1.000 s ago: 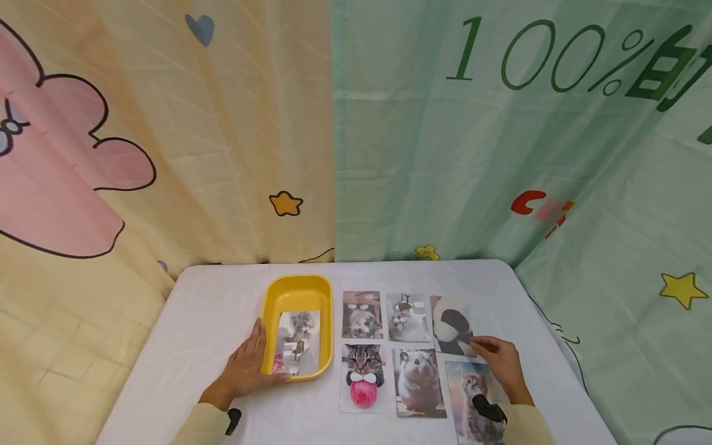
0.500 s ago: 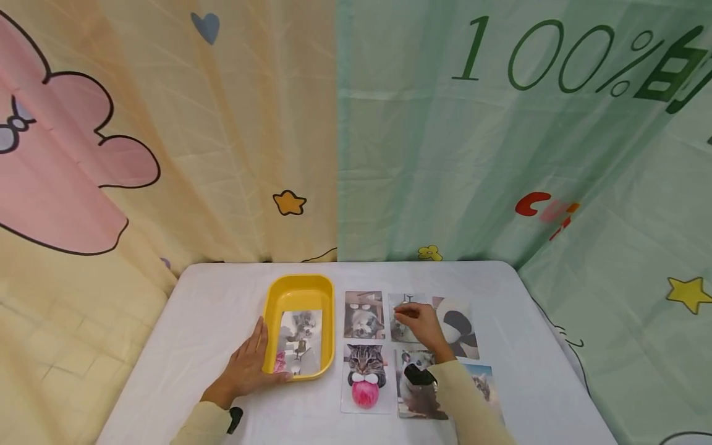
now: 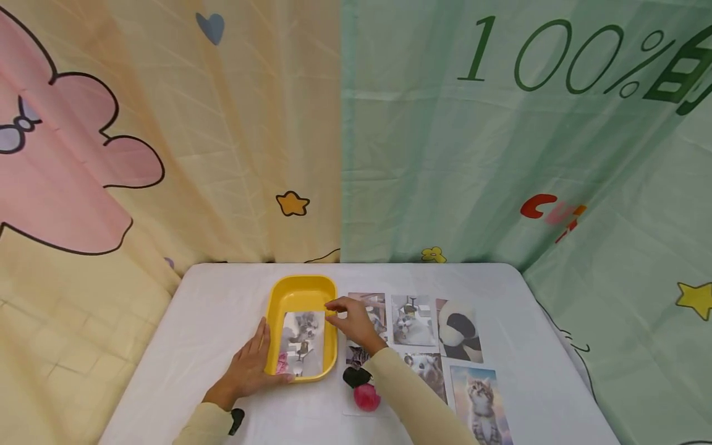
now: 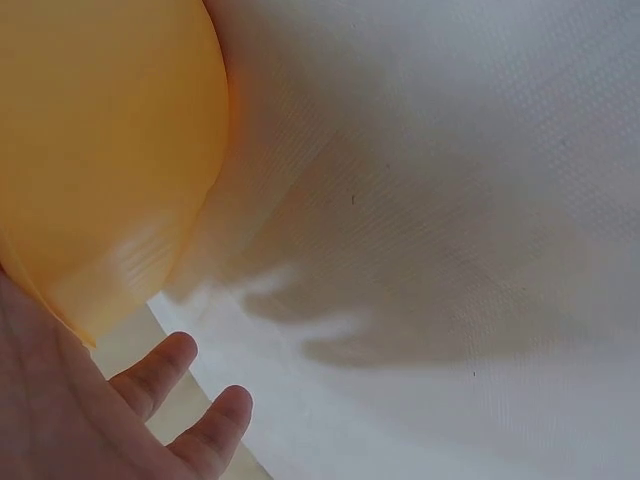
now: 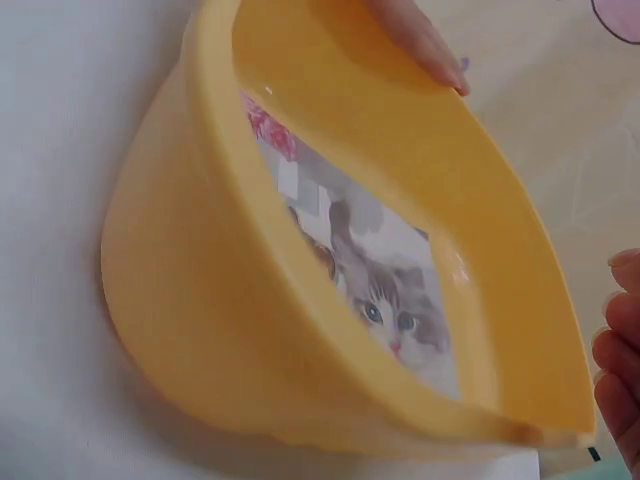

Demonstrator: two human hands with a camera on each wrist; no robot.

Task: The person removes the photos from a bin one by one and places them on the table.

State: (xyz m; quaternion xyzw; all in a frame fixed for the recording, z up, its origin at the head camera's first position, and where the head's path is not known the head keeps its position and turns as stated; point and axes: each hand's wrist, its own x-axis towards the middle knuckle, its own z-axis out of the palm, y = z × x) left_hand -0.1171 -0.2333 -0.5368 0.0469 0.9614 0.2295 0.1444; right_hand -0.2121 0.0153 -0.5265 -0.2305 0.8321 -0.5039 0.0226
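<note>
A yellow plastic tray (image 3: 302, 279) stands on the left half of the table, with a picture card of a kitten (image 3: 303, 340) lying inside. My left hand (image 3: 250, 368) rests along the tray's left wall, fingers straight and thumb at the near rim. Over the right rim is my right hand (image 3: 356, 321), its fingers loosely bent near the card, with nothing visible between them. In the right wrist view these bent fingers (image 5: 618, 350) appear beyond the tray wall (image 5: 220, 330). Right of the tray lie picture cards in two rows, including a panda card (image 3: 459, 330).
The white-covered table (image 3: 217, 290) backs onto patterned curtains (image 3: 389, 154). A white cat card (image 3: 413, 321), a hamster card (image 3: 427, 368) and a kitten card with a sky background (image 3: 481, 402) lie at the right. My right forearm partly covers the card with a pink ball (image 3: 367, 397).
My right hand has moved left from the panda card's edge, across the cards, to the tray's right rim. The panda card stays on the table. My left hand stays at the tray.
</note>
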